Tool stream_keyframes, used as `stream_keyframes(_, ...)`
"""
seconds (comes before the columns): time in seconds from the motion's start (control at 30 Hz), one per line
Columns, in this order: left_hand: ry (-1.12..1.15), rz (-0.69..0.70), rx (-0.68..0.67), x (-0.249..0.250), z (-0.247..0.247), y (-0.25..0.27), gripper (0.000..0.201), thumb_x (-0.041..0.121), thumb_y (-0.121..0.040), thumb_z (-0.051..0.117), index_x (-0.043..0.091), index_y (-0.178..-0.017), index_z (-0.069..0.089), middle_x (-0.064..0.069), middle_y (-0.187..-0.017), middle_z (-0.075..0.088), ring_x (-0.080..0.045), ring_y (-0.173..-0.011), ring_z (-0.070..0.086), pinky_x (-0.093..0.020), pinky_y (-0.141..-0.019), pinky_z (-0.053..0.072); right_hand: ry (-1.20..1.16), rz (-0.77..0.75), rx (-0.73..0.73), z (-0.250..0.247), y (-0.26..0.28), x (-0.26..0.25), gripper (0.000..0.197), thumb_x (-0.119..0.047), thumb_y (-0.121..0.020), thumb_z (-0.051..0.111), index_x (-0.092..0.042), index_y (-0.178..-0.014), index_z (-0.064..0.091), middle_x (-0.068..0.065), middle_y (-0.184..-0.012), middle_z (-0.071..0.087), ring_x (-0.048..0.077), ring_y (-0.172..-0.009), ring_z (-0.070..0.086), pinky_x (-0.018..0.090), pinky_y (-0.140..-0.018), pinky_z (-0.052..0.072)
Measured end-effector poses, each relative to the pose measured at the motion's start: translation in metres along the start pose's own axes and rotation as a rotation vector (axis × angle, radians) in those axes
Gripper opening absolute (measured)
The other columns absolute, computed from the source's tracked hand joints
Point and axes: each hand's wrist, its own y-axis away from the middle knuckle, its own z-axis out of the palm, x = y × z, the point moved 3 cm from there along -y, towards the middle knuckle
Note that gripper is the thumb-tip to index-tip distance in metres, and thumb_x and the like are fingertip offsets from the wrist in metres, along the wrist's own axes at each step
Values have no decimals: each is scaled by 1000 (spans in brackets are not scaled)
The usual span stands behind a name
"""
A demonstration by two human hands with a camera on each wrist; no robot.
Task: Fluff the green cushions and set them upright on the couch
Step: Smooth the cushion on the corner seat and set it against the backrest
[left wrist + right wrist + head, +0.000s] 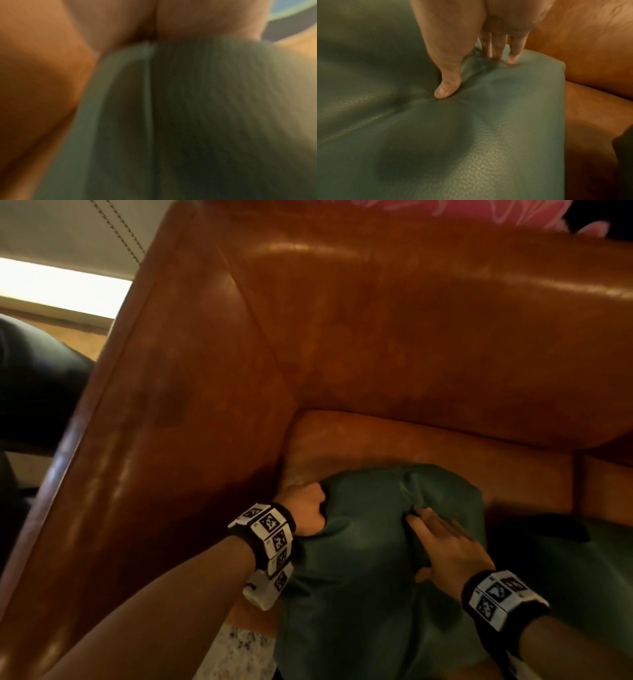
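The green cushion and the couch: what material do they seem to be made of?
Green cushion: probably leather or faux leather with a matte, pebbled grain; the right wrist view shows the grain, and soft creases form where the right hand presses.
Couch: looks like smooth tan-brown leather with a glossy finish; highlights run along its back and arm. Real or synthetic cannot be told.

two green cushions (370, 542) (603, 549) — one couch (376, 330), two hands (306, 517) (452, 549), two wristbands (270, 537) (503, 597)

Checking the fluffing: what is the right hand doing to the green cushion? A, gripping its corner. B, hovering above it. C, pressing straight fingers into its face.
C: the right hand lies flat on the cushion, straight fingers denting it.
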Motion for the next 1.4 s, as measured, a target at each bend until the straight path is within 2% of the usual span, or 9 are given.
stream_keyframes(0.2,80,-33,-146,-10,15,16,34,18,-95,43,3,-124,54,-19,-129,54,-33,-118,52,-32,-96,42,-7,-18,21,1,-3,5,101,-44,-74,74,-32,-150,8,-4,-160,3,17,-147,9,34,-118,13)
stream_keyframes(0.43,-62,-28,-147,9,23,22,17,14,-87,49,8,-103,54,-16,-117,56,-33,-111,52,-34,-92,38,-16,-27,12,4,-5,5,102,-43,-72,76,-32,-149,10,-5,-160,3,16,-147,12,32,-117,14)
stream_keyframes(0.53,170,-68,94,-12,1,22,13,17,-87,49,20,-75,50,-9,-91,60,-33,-101,58,-33,-81,42,-52,0,25,7,4,7,98,-46,-76,72,-33,-149,8,-6,-160,3,15,-146,13,32,-118,13)
stream_keyframes(0.7,838,-155,610,-66,-10,22,12,18,-85,66,23,-83,55,1,-83,57,-20,-84,56,-34,-81,43,-99,-11,43,9,8,2,96,-48,-76,71,-35,-148,10,-7,-160,9,13,-146,15,30,-118,15)
stream_keyframes(0.83,560,-305,175,-72,-10,2,25,18,-94,49,9,-114,61,-4,-118,59,-26,-110,55,-32,-95,41,-318,13,26,-9,3,2,83,-64,-67,70,-38,-138,34,-9,-140,46,13,-129,44,28,-108,35)
stream_keyframes(0.93,370,-231,34,-71,-22,-9,26,11,-90,44,5,-99,68,-12,-112,66,-28,-101,60,-35,-89,47,-586,270,323,-46,-24,40,45,-58,-85,54,-27,-117,57,4,-108,69,26,-103,64,34,-90,48)
stream_keyframes(1.1,419,-55,192,-61,-29,-23,23,18,-91,47,10,-96,68,-8,-106,67,-24,-101,60,-37,-92,46,-660,521,78,-34,-82,120,40,-38,-95,30,-17,-91,64,15,-107,65,33,-93,60,48,-92,47)
stream_keyframes(1.3,1211,-151,26,-65,-5,-18,46,14,-57,53,-4,-97,65,-20,-104,65,-32,-93,62,-34,-81,49,-917,434,-160,-42,-82,119,38,-8,-95,49,-1,-133,49,22,-135,52,35,-118,53,42,-101,43)
stream_keyframes(1.4,1202,-71,-89,-66,-5,-15,47,12,-60,66,-2,-105,66,-19,-106,69,-27,-93,69,-33,-83,54,-774,395,-272,-48,-77,112,39,-6,-95,48,4,-133,48,26,-136,50,41,-127,46,40,-100,41)
